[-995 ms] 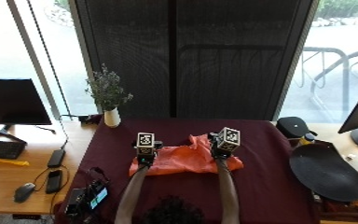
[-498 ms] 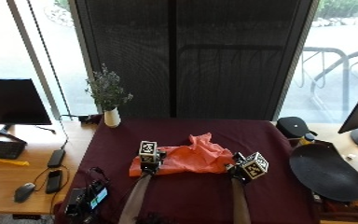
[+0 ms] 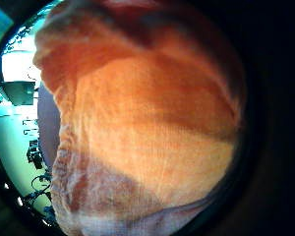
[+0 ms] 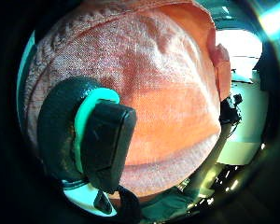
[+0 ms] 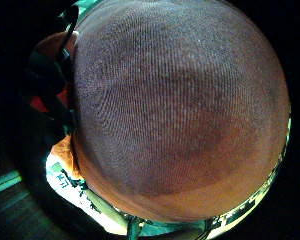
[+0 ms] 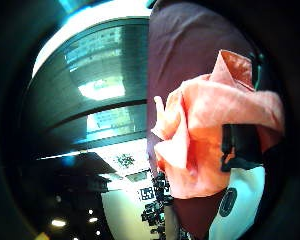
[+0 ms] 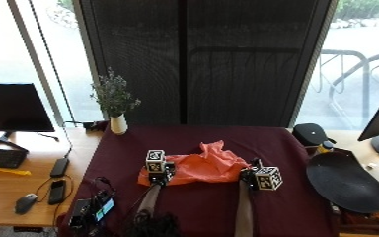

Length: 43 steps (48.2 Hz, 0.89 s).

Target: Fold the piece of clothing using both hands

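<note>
Barely started; orange shirt bunched on the tabletop; left hand grip pinching its edge; right hand grip, can't tell.

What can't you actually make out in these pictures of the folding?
- Right hand: in the outside view its marker cube covers the fingers, so its grip on the orange garment is unclear; its little finger side palm view is filled by the maroon tablecloth.
- Garment type: bunched in every view; sleeves or collar not discernible.
- Left hand: the little finger side palm view shows only cloth.
</note>
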Each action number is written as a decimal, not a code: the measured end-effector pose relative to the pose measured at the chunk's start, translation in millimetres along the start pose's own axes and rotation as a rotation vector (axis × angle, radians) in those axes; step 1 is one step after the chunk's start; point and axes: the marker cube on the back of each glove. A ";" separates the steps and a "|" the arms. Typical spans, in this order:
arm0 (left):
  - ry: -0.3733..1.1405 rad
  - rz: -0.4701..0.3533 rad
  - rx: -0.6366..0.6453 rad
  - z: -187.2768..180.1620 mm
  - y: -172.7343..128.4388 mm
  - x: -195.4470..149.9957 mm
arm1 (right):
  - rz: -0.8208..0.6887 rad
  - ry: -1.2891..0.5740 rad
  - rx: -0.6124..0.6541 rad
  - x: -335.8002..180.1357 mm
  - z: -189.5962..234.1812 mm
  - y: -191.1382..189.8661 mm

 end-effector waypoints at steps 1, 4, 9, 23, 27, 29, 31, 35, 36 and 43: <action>0.004 0.008 0.010 -0.2 -1.5 0.5 | 0.001 -0.016 0.021 -0.2 -0.9 -2.3; 0.003 0.005 0.012 -0.3 -1.7 -0.5 | 0.000 -0.091 0.065 -3.8 -1.7 -8.6; 0.001 -0.020 0.037 -1.5 -2.6 -2.9 | -0.075 -0.222 0.077 -24.5 2.7 -4.6; 0.202 -0.021 0.188 -68.9 -1.1 -14.1 | -0.686 -0.280 0.290 -128.2 35.3 25.7; 0.293 -0.017 0.264 -133.2 22.2 -18.1 | -0.803 -0.295 0.205 -157.9 62.6 51.3; 0.344 -0.004 0.320 -160.4 31.0 -22.6 | -0.882 -0.301 0.153 -172.2 76.1 71.8; 0.379 0.005 0.407 -179.2 30.7 -31.4 | -0.971 -0.297 0.109 -185.1 89.2 94.9; 0.424 -0.054 0.510 -191.2 23.8 -55.6 | -1.005 -0.235 0.034 -191.2 128.0 123.8; 0.440 -0.069 0.528 -193.6 26.3 -60.4 | -1.008 -0.217 0.017 -191.0 139.8 130.5; 0.448 -0.133 0.602 -196.4 35.1 -84.8 | -1.031 -0.103 -0.060 -180.7 204.6 165.7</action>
